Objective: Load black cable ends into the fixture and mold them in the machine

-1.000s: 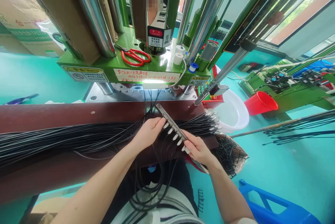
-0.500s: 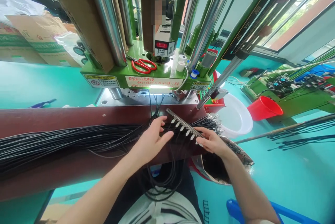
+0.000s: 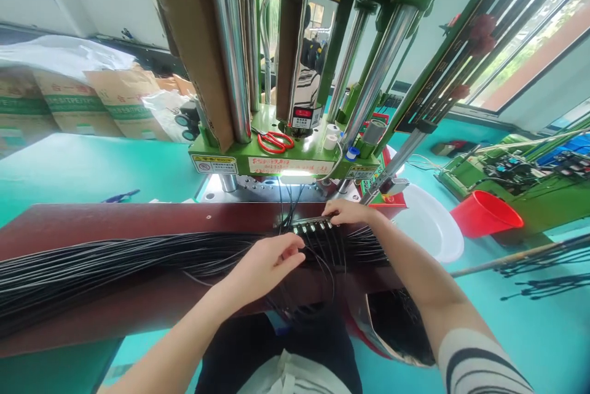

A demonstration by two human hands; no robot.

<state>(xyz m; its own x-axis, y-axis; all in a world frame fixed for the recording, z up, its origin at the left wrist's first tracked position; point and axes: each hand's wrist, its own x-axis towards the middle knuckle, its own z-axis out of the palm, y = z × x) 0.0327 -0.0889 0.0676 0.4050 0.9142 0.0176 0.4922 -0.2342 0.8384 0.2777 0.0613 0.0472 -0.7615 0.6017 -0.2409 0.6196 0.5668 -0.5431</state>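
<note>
My right hand (image 3: 349, 212) grips the right end of a narrow metal bar (image 3: 308, 220) at the table's back edge. Several small pale connector ends (image 3: 313, 228) sit in a row along its near side, with black cables trailing from them toward me. Just left of and nearer than the bar, my left hand (image 3: 270, 259) hovers with fingers half bent and thumb apart, holding nothing. Beneath it a thick bundle of black cables (image 3: 138, 252) lies along the brown table (image 3: 92, 222). A few more cables (image 3: 290, 197) run from the green press's base over the table edge.
The green press (image 3: 258, 163) stands right behind the table, its metal columns rising; red-handled scissors (image 3: 275, 143) lie on it. At the right are a white tub (image 3: 449, 234), a red bucket (image 3: 488, 214) and a lined container (image 3: 401, 326) below the table edge.
The metal bar has moved away from me to the table's back edge and now lies nearly level instead of slanted. My right hand went with it; my left hand is slightly lower in view.
</note>
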